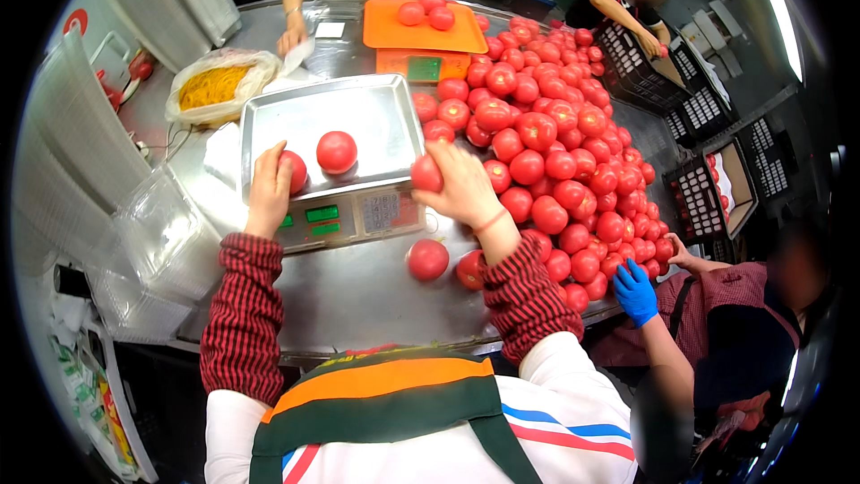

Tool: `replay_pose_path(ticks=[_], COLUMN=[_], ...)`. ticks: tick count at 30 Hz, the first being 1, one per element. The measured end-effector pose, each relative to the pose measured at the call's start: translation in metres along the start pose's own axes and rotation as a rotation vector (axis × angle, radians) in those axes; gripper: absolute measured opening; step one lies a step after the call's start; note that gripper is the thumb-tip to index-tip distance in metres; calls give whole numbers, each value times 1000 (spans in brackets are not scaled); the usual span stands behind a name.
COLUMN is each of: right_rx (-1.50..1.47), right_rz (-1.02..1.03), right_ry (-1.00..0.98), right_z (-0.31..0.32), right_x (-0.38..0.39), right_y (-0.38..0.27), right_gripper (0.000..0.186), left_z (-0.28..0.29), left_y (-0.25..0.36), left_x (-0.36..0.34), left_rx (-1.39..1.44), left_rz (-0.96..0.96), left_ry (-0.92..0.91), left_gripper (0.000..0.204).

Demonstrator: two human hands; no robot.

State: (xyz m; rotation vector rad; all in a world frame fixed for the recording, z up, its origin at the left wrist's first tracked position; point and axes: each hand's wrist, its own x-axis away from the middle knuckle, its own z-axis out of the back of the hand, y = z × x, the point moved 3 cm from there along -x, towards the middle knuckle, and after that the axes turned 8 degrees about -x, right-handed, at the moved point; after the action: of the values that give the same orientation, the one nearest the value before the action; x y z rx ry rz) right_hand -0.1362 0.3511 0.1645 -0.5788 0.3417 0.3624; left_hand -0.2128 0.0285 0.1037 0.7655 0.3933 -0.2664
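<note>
A shallow metal tray (296,112) sits on top of a digital scale (354,220) with lit green displays. One whole tomato (337,152) rests in the tray's middle. At the tray's left side, my left hand (268,186) has its fingers closed around another tomato (295,171). My right hand (466,186) grips a tomato (427,174) at the tray's right edge, beside a large heap of tomatoes (555,166). Near the front of the scale, a single tomato (428,260) lies on the metal table (358,296).
An orange scale (394,27) holding a few tomatoes stands behind. Clear plastic boxes (161,233) are stacked at left, near a bag of yellow bands (213,85). Black crates (640,67) line the right. Co-workers' hands, one in a blue glove (636,294), are around the table.
</note>
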Motion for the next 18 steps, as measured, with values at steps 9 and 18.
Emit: replay_pose_path(ticks=[9, 18], right_rx=[-46, 167], right_rz=[35, -138], right_ry=[133, -431], right_z=[-23, -66], right_x=[20, 110], right_y=[-43, -21], right_gripper=[41, 55], left_z=[207, 279], left_y=[50, -6], left_x=[85, 117], left_rx=[-598, -529], left_rz=[-96, 208], left_ry=[27, -43], left_gripper=[46, 32])
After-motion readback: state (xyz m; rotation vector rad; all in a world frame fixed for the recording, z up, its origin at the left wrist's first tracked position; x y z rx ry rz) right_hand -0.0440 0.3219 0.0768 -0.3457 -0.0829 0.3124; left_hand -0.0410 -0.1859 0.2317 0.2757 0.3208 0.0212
